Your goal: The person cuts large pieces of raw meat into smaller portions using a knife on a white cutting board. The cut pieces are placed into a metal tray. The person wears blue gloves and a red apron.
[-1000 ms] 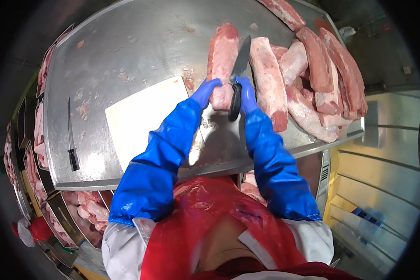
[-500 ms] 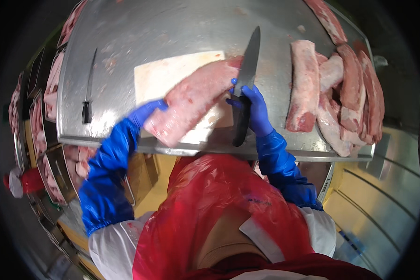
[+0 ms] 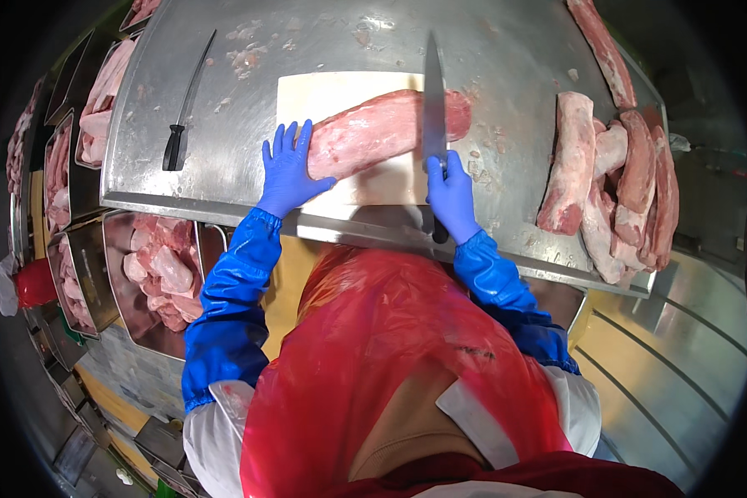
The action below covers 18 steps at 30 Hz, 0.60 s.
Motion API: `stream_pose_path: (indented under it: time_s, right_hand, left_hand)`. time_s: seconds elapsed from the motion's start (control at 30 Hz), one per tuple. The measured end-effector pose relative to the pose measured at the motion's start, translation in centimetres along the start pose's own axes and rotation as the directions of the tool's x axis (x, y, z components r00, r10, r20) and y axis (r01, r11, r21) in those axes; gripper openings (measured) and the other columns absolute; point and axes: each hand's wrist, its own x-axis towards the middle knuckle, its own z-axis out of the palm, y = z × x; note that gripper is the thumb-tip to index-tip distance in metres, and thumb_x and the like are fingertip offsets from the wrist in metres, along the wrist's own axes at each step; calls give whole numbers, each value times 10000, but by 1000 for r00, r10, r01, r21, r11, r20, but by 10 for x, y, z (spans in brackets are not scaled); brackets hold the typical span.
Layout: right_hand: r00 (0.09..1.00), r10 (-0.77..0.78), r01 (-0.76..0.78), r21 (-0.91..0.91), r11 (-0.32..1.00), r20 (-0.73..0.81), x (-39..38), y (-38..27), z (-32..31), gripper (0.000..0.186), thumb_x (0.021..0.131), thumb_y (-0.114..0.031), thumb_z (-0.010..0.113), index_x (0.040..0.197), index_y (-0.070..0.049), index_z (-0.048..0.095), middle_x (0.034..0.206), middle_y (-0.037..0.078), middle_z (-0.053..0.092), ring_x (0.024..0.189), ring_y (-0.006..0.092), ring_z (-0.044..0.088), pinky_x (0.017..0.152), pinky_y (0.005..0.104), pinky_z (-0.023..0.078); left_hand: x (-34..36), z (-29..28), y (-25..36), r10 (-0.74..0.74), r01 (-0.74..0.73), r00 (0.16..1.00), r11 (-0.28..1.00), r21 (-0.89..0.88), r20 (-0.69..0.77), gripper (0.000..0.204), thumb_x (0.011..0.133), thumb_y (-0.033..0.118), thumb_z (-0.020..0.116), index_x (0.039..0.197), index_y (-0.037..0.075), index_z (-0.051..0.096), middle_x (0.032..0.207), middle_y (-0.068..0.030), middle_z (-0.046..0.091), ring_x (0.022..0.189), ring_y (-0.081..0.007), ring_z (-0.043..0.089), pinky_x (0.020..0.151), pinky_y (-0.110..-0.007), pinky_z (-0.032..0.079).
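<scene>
A long pink pork loin (image 3: 365, 134) lies slantwise across a white cutting board (image 3: 303, 91) on the steel table. At its left end rests my left hand (image 3: 288, 168) in a blue glove, fingers spread against the meat. My right hand (image 3: 452, 197), also gloved in blue, grips the black handle of a large knife (image 3: 434, 95). The broad blade points away from me and crosses over the loin near its right end. Whether the edge touches the meat I cannot tell.
A thin knife with a black handle (image 3: 173, 148) lies on the steel table (image 3: 241, 158) at left. Several long meat pieces (image 3: 571, 162) are heaped at the right. Steel bins of meat (image 3: 162, 274) stand left and below the table edge. A red-sleeved arm (image 3: 33, 282) shows far left.
The loin has turned flatter and shifted right on the board. My left hand has spread open on its end. The knife has swung upright over the right end of the meat.
</scene>
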Motion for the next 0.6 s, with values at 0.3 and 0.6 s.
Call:
stream_pose_path:
  time_s: [0.3, 0.6]
  right_hand:
    - [960, -259, 273, -558, 783, 106, 15, 10, 56, 168, 927, -162, 515, 1044, -42, 507, 752, 217, 614, 661, 413, 620, 584, 497, 489]
    - [967, 98, 70, -614, 786, 237, -55, -15, 17, 252, 895, -99, 469, 1136, -26, 490, 818, 253, 641, 754, 436, 632, 668, 534, 490]
  left_hand:
    - [6, -19, 37, 130, -130, 991, 991, -34, 7, 1137, 613, 395, 835, 1529, 131, 216, 1527, -200, 278, 1435, -436, 200, 1129, -613, 169]
    - [33, 9, 49, 149, -146, 984, 989, 40, -99, 1090, 507, 282, 836, 1442, 59, 324, 1282, -182, 460, 1103, -362, 485, 874, -509, 406]
